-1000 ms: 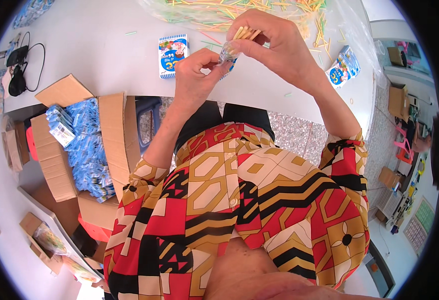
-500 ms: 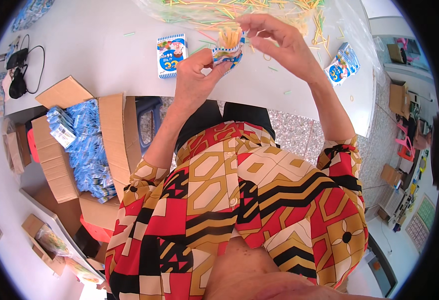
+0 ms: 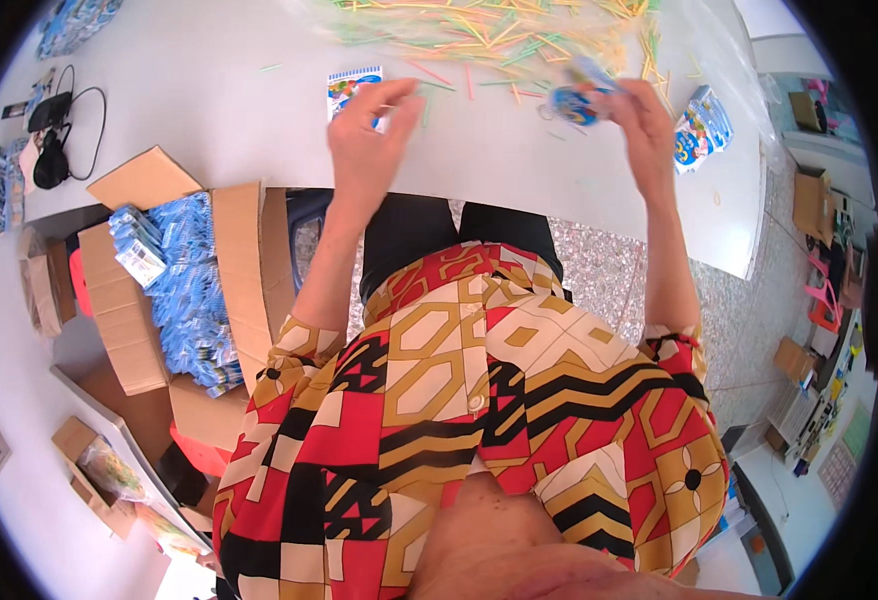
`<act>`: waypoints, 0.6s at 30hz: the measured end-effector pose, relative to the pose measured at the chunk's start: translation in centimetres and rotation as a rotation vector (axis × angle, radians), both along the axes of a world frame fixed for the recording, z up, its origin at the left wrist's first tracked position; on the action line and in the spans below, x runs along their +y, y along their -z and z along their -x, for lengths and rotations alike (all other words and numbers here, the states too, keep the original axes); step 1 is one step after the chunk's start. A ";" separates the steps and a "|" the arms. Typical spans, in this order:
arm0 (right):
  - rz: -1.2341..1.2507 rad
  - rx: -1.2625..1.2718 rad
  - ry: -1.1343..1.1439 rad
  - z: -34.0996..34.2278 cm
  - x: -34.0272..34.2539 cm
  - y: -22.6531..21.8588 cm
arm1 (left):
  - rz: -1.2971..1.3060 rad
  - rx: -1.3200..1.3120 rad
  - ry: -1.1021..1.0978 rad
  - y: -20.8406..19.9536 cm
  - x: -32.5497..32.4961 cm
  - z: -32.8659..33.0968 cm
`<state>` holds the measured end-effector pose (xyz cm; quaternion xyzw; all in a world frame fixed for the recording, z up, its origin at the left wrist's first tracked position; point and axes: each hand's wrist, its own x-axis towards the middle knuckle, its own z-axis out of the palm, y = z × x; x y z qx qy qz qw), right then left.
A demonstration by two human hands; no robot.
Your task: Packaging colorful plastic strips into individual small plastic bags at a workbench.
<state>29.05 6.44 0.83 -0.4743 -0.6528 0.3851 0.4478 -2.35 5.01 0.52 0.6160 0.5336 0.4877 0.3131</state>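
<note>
My right hand (image 3: 647, 130) grips a small blue-and-white printed packet (image 3: 574, 104) above the right part of the table, its outline smeared by motion. Whether sticks stand in that packet cannot be made out. Over a flat packet (image 3: 353, 79) of the same kind hovers my left hand (image 3: 364, 140), fingers apart and a little blurred; it hides the packet's lower part, and whether it touches cannot be told. Farther back lies a loose heap of thin yellow, green and pink sticks (image 3: 489, 30). To the right of my right hand are more blue-and-white packets (image 3: 701, 130), overlapping.
Left of my legs, an open cardboard box (image 3: 236, 270) holds many blue packets (image 3: 189, 280). A black device with a cord (image 3: 52, 150) lies at the table's left. Clear plastic sheeting (image 3: 724, 55) spreads around the stick heap. Below the table's front edge shows a blue stool (image 3: 306, 235).
The stick-filled packet has left my left hand; my right hand now holds a packet farther right. My left hand has moved left over the flat packet, its fingers opened.
</note>
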 end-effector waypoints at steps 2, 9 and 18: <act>0.030 0.030 0.210 -4.2 -0.5 1.8 | -0.025 0.139 -0.153 1.8 0.8 1.9; 0.030 0.106 0.570 -13.4 -0.8 4.8 | -0.016 0.559 -0.454 5.3 1.7 5.0; -0.007 -0.255 0.860 -17.7 -0.3 8.9 | 0.075 0.493 -0.521 6.3 1.5 4.6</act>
